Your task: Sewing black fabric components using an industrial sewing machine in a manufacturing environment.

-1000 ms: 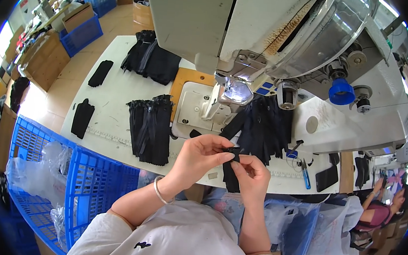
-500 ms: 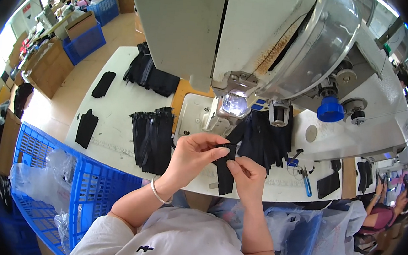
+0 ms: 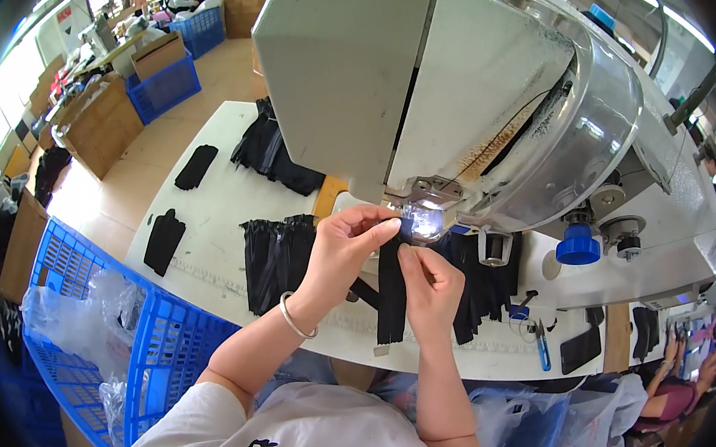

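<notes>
Both hands hold a black zipper (image 3: 391, 302) that hangs lengthwise over the near side of the sewing machine (image 3: 336, 70). My left hand (image 3: 341, 252) pinches its upper end between thumb and fingers, right beside the lit needle area (image 3: 422, 223). Just below, my right hand (image 3: 432, 290) is closed on the zipper's right edge. The lower end hangs free near the table's front edge. The fingers partly hide the zipper's top. A pile of black zippers (image 3: 275, 263) lies left of my left hand, and another dark pile (image 3: 473, 275) lies right of my right hand.
More black zippers (image 3: 275, 156) lie by the machine's left side, with two small black bundles (image 3: 165, 242) farther left. Blue-handled thread snips (image 3: 542, 349) and a black phone (image 3: 581, 351) rest at right. A blue crate (image 3: 164, 334) stands against the table's left front.
Both hands have carried the zipper forward, so its upper end is now close to the lit needle area. The view has shifted, and the machine appears lower in it.
</notes>
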Tool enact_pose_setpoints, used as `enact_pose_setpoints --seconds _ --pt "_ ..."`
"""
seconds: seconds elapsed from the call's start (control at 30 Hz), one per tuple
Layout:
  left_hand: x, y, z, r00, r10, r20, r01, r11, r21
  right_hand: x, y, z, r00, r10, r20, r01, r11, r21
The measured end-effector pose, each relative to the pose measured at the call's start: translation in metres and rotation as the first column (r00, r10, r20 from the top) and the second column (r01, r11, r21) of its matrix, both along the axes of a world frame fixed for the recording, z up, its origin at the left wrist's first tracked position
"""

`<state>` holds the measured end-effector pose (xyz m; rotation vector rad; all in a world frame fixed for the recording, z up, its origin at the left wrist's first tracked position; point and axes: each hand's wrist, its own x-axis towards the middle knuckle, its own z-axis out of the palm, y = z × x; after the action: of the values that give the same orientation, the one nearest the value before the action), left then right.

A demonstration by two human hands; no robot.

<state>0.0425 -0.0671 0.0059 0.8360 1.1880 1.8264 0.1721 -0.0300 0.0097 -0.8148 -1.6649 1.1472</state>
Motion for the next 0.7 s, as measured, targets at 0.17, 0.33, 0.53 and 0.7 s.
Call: enact_pose_setpoints --seconds 0.17,0.33,0.53,0.7 --pt "0.001 0.008 0.001 0.995 0.051 0.088 -0.053 0.998 0.017 -0.01 0.004 0.0 0.998 -0.036 -0.049 0.035 0.999 -0.019" --pt "0.008 0.013 0.002 0.973 0.053 0.225 -0.063 0.997 0.037 -0.013 0.006 -0.005 0.994 -0.074 -0.083 0.074 0.997 -0.007" --pt "0.013 0.015 -0.002 0.939 0.049 0.339 -0.072 0.996 0.055 -0.015 0.003 -0.001 0.989 -0.068 -0.135 0.059 0.996 -0.064" --pt "0.024 0.02 0.001 0.957 0.076 0.281 -0.099 0.993 0.068 -0.005 0.005 -0.009 0.984 -0.174 0.047 0.169 0.981 0.098"
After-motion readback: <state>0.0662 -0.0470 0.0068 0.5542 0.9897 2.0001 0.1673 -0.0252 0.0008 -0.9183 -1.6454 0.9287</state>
